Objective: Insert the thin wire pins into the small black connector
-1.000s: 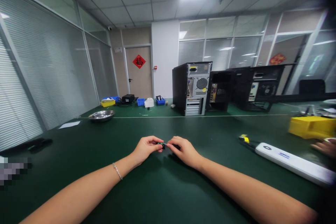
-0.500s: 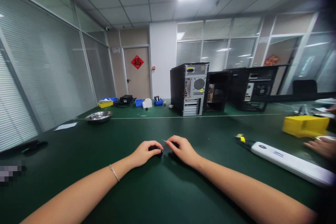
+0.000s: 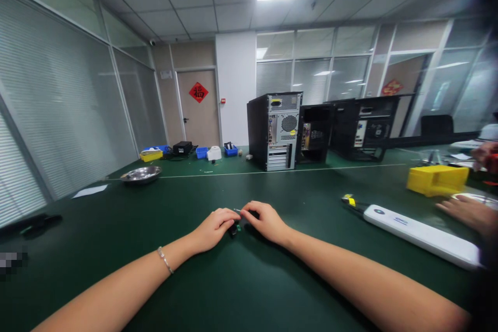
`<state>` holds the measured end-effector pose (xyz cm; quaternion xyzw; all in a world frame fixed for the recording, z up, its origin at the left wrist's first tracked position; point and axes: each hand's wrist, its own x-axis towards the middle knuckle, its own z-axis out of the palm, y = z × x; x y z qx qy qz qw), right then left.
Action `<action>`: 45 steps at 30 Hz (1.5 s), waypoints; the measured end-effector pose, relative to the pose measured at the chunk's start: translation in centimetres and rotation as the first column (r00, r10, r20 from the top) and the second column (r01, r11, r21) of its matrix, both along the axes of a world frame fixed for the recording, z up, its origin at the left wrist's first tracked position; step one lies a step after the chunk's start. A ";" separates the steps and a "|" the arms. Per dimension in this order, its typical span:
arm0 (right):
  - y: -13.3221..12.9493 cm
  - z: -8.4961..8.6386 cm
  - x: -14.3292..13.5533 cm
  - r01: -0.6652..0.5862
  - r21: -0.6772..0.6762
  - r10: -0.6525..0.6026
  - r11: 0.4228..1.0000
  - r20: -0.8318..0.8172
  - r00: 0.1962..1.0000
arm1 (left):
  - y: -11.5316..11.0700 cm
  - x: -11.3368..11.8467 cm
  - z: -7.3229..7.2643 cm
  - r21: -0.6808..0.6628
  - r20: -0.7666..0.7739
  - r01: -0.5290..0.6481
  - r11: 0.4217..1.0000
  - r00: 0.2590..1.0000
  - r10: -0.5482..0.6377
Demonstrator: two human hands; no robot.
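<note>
Near the middle of the green table (image 3: 187, 192), my left hand (image 3: 213, 229) is closed with its fingertips on a small black and green part (image 3: 234, 230). My right hand (image 3: 266, 222) pinches a thin, light-coloured piece (image 3: 237, 210) between thumb and forefinger; its far end meets the left fingertips. The two hands nearly touch. Fingers partly hide both small objects, so their exact shape cannot be made out.
A metal bowl (image 3: 142, 175) stands at the back left. Behind the hands is a computer case (image 3: 283, 132). To the right lie a white power strip (image 3: 420, 233), a yellow bin (image 3: 438, 180) and another person's hand (image 3: 469, 212).
My hands have come closer together, and the thin piece now reaches my left fingertips. More of the black and green part shows below them. The whole view has shifted slightly.
</note>
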<state>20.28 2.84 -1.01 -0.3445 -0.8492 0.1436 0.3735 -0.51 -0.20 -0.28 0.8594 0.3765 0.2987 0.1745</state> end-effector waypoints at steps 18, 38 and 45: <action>-1.1 0.6 0.1 -0.086 0.092 0.052 0.992 0.322 0.945 | -0.3 -0.3 0.0 0.014 -0.120 -0.139 0.990 0.983 0.140; -0.7 0.6 -0.2 0.001 -0.057 0.015 0.998 0.269 0.963 | 0.0 -0.5 -0.1 -0.024 -0.056 -0.132 0.991 0.990 0.130; -0.5 0.9 -0.3 0.048 -0.115 -0.013 0.992 0.290 0.957 | 0.0 -0.5 0.0 -0.028 -0.054 -0.119 0.993 0.992 0.117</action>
